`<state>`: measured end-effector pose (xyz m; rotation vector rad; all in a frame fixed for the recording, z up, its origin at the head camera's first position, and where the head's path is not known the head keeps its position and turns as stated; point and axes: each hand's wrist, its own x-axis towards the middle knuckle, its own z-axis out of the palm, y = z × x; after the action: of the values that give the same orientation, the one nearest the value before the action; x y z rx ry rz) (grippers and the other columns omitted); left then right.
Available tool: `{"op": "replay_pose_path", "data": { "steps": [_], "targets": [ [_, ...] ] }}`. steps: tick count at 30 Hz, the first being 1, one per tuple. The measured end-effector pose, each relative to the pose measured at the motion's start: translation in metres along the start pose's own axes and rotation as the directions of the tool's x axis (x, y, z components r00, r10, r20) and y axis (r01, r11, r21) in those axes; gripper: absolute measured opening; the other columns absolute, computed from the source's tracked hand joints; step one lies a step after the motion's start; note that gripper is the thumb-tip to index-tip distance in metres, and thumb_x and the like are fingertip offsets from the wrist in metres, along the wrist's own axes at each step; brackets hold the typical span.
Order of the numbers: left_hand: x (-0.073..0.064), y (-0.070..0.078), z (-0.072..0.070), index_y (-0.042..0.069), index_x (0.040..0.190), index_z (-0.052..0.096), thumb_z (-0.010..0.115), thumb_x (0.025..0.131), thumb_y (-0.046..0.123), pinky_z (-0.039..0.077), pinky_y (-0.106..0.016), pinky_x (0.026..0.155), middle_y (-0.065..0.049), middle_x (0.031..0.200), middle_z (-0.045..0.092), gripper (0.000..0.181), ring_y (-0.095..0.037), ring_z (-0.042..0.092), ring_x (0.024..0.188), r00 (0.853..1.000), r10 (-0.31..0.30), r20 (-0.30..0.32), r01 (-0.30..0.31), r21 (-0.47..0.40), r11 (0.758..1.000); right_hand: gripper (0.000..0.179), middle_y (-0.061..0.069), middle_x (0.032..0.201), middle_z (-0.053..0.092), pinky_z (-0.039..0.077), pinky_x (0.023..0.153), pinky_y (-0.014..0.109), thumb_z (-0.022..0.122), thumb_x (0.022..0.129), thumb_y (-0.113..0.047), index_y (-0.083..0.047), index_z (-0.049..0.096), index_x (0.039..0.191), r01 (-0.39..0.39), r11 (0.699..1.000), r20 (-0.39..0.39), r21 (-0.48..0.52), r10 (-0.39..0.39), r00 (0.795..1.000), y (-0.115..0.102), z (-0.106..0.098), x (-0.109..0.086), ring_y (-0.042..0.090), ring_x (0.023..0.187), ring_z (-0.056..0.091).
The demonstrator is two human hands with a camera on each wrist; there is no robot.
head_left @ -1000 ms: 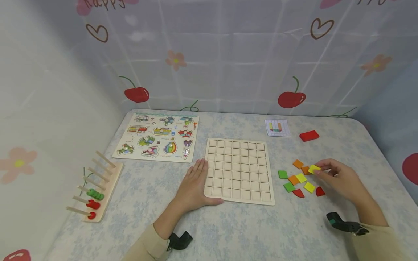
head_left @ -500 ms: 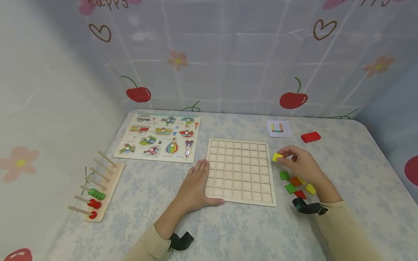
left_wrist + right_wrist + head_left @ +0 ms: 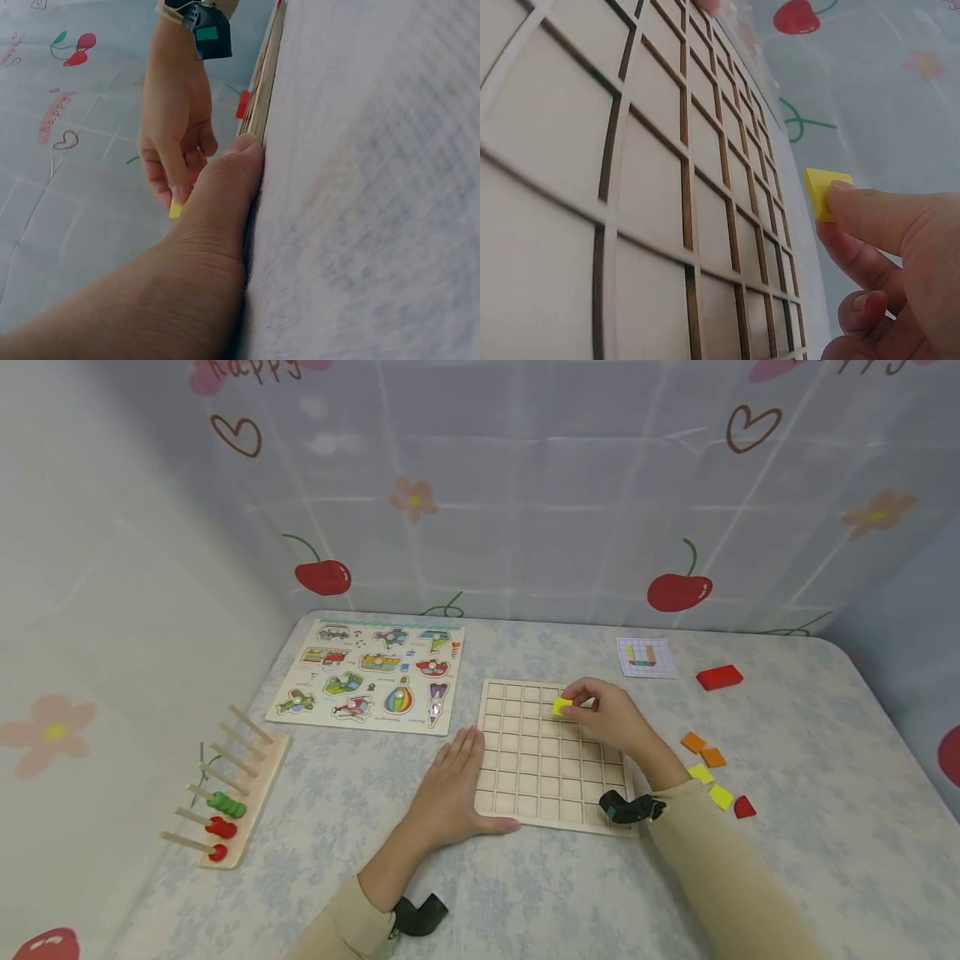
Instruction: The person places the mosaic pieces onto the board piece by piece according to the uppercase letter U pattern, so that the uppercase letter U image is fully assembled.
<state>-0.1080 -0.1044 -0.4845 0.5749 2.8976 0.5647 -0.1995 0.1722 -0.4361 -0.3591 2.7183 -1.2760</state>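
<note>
Between thumb and fingers, my right hand (image 3: pixel 606 717) pinches a yellow square tile (image 3: pixel 561 706), held above the upper part of a wooden grid board (image 3: pixel 517 768). In the right wrist view the yellow tile (image 3: pixel 825 191) is apart from the board's ridges. My left hand (image 3: pixel 446 793) rests along the board's left edge and near corner, its fingers straight and thumb stretched along the front edge. The left wrist view shows that thumb (image 3: pixel 225 172) against the board's side. Loose tiles lie right of the board: orange ones (image 3: pixel 712 757), yellow ones (image 3: pixel 721 797) and a red rounded piece (image 3: pixel 744 807).
A pattern card (image 3: pixel 647 658) and a red block (image 3: pixel 720 677) lie at the back right. Back left is a vehicle puzzle board (image 3: pixel 367 677). A wooden peg rack (image 3: pixel 247 802) with green and red beads stands at the left. My right forearm hides part of the table.
My right hand has carried the yellow tile leftward from the loose pile to over the grid board. The left hand stays at the board's edge. The green tiles are now hidden behind my right arm.
</note>
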Motion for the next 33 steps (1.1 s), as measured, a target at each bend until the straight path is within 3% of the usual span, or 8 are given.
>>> {"op": "replay_pose_path", "data": {
  "steps": [10, 18, 33],
  "targets": [
    [0.000, 0.000, 0.000, 0.006, 0.160, 0.003, 0.061, 0.065, 0.089, 0.009, -0.041, 0.128, -0.009, 0.169, 0.002, 0.139, -0.021, -0.001, 0.156, 1.000, 0.005, -0.004, -0.005, 0.014, 1.000, 0.017, 0.004, 0.102, 0.066, 0.047, 0.069, 0.034, 0.068, 0.095, -0.024, -0.017, 0.066, 0.110, -0.014, 0.999, 0.043, 0.040, 0.012, 0.999, -0.020, 0.032, 0.024, 0.022, 0.077, 0.055],
    [0.000, 0.001, -0.001, 0.006, 0.160, 0.003, 0.062, 0.065, 0.088, 0.009, -0.042, 0.128, -0.008, 0.169, 0.001, 0.138, -0.021, -0.002, 0.156, 1.000, 0.007, 0.001, -0.007, 0.002, 1.000, 0.018, 0.003, 0.103, 0.066, 0.050, 0.079, 0.035, 0.068, 0.095, -0.025, -0.016, 0.066, 0.111, -0.016, 1.000, 0.056, 0.000, 0.016, 0.998, -0.028, 0.047, 0.033, 0.020, 0.094, 0.061],
    [-0.001, 0.001, -0.001, 0.006, 0.160, 0.006, 0.059, 0.064, 0.090, 0.011, -0.040, 0.128, -0.008, 0.169, 0.004, 0.138, -0.021, 0.001, 0.156, 1.000, 0.008, -0.015, -0.008, 0.017, 1.000, 0.019, 0.004, 0.105, 0.067, 0.051, 0.082, 0.036, 0.066, 0.096, -0.023, -0.014, 0.066, 0.113, -0.014, 0.998, 0.059, -0.069, 0.018, 0.998, -0.033, 0.056, 0.037, 0.020, 0.096, 0.062]
  ]
}}
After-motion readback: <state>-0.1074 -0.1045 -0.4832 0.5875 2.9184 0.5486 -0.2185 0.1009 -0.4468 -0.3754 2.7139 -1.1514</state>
